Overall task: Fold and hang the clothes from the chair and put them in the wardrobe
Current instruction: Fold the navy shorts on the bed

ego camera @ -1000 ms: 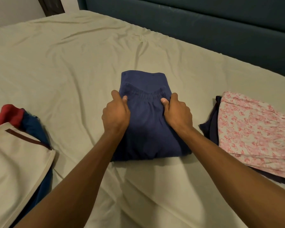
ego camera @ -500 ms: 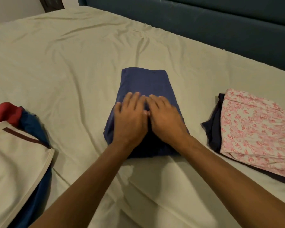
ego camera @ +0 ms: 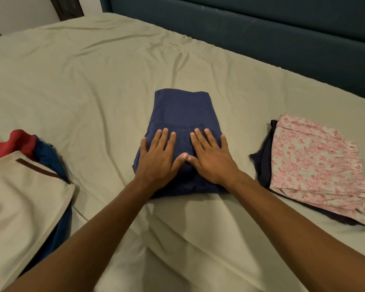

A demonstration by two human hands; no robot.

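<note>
Both hands — left hand [ego camera: 159, 160], right hand [ego camera: 212, 160] — press flat, each grip spread, on the folded navy garment [ego camera: 181, 110].

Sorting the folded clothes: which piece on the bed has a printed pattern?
The pink floral garment on the right pile; the navy garment and beige garment are plain.

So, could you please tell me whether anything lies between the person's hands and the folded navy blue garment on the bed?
Nothing visible does. The left hand and right hand both lie flat, fingers straight, directly on the folded navy blue garment. The wardrobe is out of view, so that path cannot be judged.
</note>
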